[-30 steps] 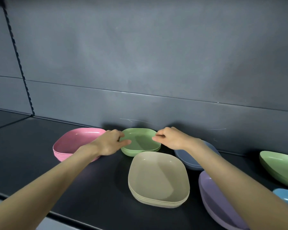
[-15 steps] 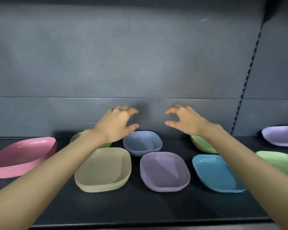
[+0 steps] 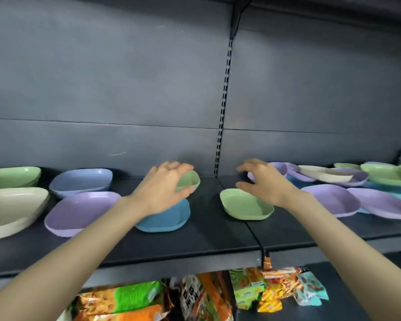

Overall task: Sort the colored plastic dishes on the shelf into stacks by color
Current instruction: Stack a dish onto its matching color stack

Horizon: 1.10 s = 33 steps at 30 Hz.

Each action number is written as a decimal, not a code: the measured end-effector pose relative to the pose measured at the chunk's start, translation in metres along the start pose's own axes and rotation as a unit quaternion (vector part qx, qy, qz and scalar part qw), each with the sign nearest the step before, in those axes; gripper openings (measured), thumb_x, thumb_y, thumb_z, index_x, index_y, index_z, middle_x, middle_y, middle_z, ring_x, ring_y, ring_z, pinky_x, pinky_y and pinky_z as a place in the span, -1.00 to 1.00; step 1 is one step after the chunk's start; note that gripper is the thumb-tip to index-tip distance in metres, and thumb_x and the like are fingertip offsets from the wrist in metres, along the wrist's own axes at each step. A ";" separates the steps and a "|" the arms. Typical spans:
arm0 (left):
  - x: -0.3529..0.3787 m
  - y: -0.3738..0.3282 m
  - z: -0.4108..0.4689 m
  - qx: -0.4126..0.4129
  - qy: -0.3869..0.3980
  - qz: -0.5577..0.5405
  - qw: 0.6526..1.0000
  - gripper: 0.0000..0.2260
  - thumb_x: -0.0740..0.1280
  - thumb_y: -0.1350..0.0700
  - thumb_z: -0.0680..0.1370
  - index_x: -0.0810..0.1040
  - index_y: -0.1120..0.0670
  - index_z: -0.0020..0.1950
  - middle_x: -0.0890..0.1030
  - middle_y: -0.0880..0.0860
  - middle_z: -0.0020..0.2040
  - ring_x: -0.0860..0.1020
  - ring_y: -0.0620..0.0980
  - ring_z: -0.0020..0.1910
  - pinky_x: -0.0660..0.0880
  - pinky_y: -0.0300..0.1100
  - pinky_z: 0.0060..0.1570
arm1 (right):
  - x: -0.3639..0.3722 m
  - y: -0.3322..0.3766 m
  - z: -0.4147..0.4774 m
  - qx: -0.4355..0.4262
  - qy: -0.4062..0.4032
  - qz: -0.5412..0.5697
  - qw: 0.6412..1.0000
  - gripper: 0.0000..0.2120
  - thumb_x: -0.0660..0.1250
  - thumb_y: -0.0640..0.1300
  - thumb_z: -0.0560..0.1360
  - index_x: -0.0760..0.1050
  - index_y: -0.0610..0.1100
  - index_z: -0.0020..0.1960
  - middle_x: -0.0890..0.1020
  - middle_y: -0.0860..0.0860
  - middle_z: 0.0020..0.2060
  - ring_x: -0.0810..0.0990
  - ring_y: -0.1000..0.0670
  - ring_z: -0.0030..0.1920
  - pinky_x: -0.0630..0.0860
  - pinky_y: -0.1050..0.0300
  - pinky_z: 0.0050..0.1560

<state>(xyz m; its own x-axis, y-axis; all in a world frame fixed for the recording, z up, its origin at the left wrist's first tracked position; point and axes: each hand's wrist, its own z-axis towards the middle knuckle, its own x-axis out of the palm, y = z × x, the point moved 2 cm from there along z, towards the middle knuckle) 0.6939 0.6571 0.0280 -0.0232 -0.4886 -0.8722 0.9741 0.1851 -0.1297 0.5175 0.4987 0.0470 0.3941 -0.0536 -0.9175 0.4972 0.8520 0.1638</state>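
The green dish [image 3: 188, 180] in my left hand [image 3: 163, 189] is smooth plastic with a soft satin sheen. The shelf [image 3: 206, 230] is dark and matt, painted metal I think; its back panel [image 3: 125, 89] is matt too, lightly scuffed. Packets [image 3: 252, 290] below the shelf's front edge are glossy, crinkled film.

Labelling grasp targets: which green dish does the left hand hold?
The tilted green dish at the back, gripped by the left hand above the blue dish. The flat green dish lies on the shelf by the right hand.
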 end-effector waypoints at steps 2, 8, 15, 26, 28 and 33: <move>0.016 -0.023 -0.002 -0.014 0.009 -0.022 1.000 -0.51 0.29 -0.09 0.55 0.32 0.01 0.44 0.41 0.01 0.40 0.33 0.03 0.38 0.25 -0.10 0.33 | 0.000 -0.023 -0.014 0.010 0.021 0.012 1.000 -0.57 0.33 -0.04 0.53 0.41 -0.14 0.36 0.44 -0.05 0.33 0.42 -0.08 0.29 0.30 0.11 0.24; 0.059 -0.066 -0.004 -0.049 0.030 -0.102 0.993 -0.47 0.33 -0.10 0.53 0.30 0.02 0.45 0.39 0.02 0.40 0.32 -0.01 0.39 0.27 -0.14 0.33 | 0.018 -0.074 -0.036 0.024 0.041 0.070 0.996 -0.57 0.35 0.01 0.51 0.44 -0.12 0.32 0.47 0.00 0.26 0.48 -0.05 0.15 0.38 0.15 0.14; 0.099 -0.075 0.001 -0.144 0.066 -0.185 0.970 -0.25 0.41 -0.12 0.45 0.16 0.09 0.51 0.35 0.07 0.44 0.34 0.02 0.40 0.31 -0.08 0.35 | 0.046 -0.091 -0.047 0.068 0.037 0.225 0.971 -0.37 0.41 0.17 0.41 0.36 -0.07 0.38 0.49 0.00 0.28 0.45 -0.02 0.28 0.39 0.00 0.32; 0.114 -0.075 0.008 -0.170 0.028 -0.226 0.959 -0.48 0.43 -0.04 0.46 0.41 0.02 0.39 0.58 0.01 0.23 0.49 -0.02 0.27 0.40 0.01 0.27 | 0.070 -0.100 -0.049 0.026 0.018 0.282 0.959 -0.34 0.44 0.08 0.41 0.32 -0.07 0.43 0.53 0.04 0.25 0.49 0.05 0.25 0.40 0.19 0.26; 0.112 -0.074 0.007 -0.179 -0.005 -0.260 0.949 -0.49 0.46 -0.01 0.44 0.45 0.03 0.36 0.61 0.00 0.18 0.52 -0.06 0.23 0.44 -0.02 0.25 | 0.068 -0.097 -0.047 0.020 0.012 0.306 0.952 -0.36 0.45 0.07 0.40 0.34 -0.05 0.41 0.54 0.08 0.21 0.51 0.09 0.21 0.41 0.24 0.21; 0.092 -0.064 0.004 -0.196 -0.097 -0.356 0.909 -0.63 0.50 0.18 0.41 0.53 0.08 0.19 0.62 -0.17 -0.11 0.58 -0.32 -0.09 0.49 -0.44 -0.06 | 0.057 -0.076 -0.026 0.000 -0.019 0.379 0.925 -0.43 0.48 0.02 0.38 0.39 0.01 0.34 0.59 0.17 0.08 0.56 0.20 0.11 0.43 0.46 0.04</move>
<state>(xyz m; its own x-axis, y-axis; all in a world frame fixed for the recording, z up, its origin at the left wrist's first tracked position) 0.6305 0.5971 -0.0423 -0.5382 -0.7382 -0.4066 0.5720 0.0344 -0.8196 0.4821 0.4447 -0.0270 0.6563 0.5406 -0.5264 0.0672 0.6530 0.7544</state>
